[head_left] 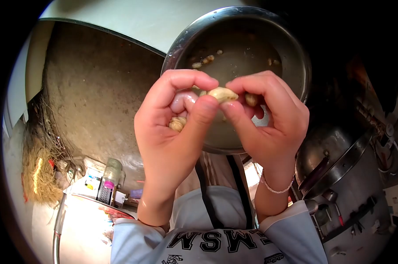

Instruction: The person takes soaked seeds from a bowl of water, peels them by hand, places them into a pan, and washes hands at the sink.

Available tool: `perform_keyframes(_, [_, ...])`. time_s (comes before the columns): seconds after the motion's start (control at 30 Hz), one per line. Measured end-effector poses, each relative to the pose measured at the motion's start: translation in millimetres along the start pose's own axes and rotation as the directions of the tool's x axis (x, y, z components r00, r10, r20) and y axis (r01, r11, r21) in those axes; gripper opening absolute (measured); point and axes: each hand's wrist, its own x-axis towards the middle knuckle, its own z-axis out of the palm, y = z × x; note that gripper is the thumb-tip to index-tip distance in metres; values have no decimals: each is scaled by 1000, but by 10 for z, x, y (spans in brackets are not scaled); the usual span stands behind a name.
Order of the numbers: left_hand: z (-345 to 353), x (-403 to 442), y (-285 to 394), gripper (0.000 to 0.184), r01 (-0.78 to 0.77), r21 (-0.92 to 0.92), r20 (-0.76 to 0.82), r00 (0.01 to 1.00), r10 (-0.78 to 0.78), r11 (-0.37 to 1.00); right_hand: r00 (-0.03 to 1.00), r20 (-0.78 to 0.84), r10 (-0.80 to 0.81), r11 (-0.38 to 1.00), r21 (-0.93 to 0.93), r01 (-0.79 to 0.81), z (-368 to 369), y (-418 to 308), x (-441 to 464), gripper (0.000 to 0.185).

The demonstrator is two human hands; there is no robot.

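Over a metal basin [176, 52] of water, I hold a pale, wet peanut in its shell [223, 94] between the fingertips of both hands. My left hand [170, 119] pinches its left end with thumb and index finger. More peanuts [177, 123] sit in that palm, under the curled fingers. My right hand [273, 114] pinches the other end, and a browner peanut [251, 99] shows tucked within its bent fingers. Several peanuts [207, 59] float in the water behind my hands, with a few others [273, 62] near the right side.
A pale surface [119, 22] lies beyond the basin, and a brown floor [97, 88] extends to the left. At lower left are a glass jar [112, 170] and a straw broom [44, 178]. Metal pans [331, 154] and utensils are at the right.
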Motion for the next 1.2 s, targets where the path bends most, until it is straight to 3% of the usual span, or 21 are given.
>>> perform_keyframes(0.1, [40, -32, 60, 18, 125, -204, 44, 992, -118, 971, 1000, 9, 13, 988, 156, -14, -35, 16, -70, 14])
perform_keyframes(0.2, [72, -65, 48, 15, 153, -230, 125, 984, -127, 961, 994, -4, 113, 951, 289, -106, -41, 10, -115, 17])
perform_keyframes(0.3, [123, -117, 4, 15, 102, -296, 112, 991, -71, 950, 978, -52, 201, 821, 554, -139, 63, -41, -132, 11])
perform_keyframes(0.37, [145, -155, -25, 17, 78, -327, 99, 994, -48, 942, 973, 19, 231, 591, 792, -156, 81, -10, -201, 6])
perform_keyframes(0.43, [115, -179, -78, 17, 39, -351, 173, 985, 23, 936, 980, 28, 196, 622, 770, -146, 46, 19, -241, 4])
perform_keyframes(0.57, [194, -229, -45, 15, 67, -320, 146, 989, -21, 945, 971, 50, 235, 577, 797, -181, 33, 29, -266, 4])
perform_keyframes(0.63, [276, -227, -38, 15, 52, -252, -19, 998, -58, 966, 966, 70, 250, 546, 813, -201, 25, 35, -285, 5])
perform_keyframes(0.7, [199, -244, -32, 13, 88, -315, 39, 996, -80, 945, 929, 214, 301, 273, 914, -299, -17, 36, -320, 6])
perform_keyframes(0.73, [178, -250, -34, 11, 127, -375, 97, 991, -98, 918, 930, 213, 300, 275, 914, -298, 14, -10, -326, 6])
perform_keyframes(0.83, [214, -260, -43, 10, 136, -378, 67, 991, -120, 916, 930, 76, 360, 375, 901, -219, 107, -116, -327, 8])
perform_keyframes(0.9, [199, -269, -49, 10, 123, -365, 86, 991, -98, 923, 965, 15, 263, 513, 845, -153, 102, -64, -338, 12])
perform_keyframes(1.03, [222, -269, -69, 10, 126, -385, 113, 990, -89, 914, 973, 3, 231, 568, 811, -138, 42, -16, -325, 14])
perform_keyframes(1.1, [239, -278, -44, 8, 114, -358, 89, 992, -87, 927, 956, 99, 277, 569, 785, -246, 23, 18, -336, 16])
perform_keyframes(1.2, [286, -280, -53, 8, 110, -312, 61, 994, -95, 944, 948, 121, 293, 549, 791, -271, 7, 64, -347, 16])
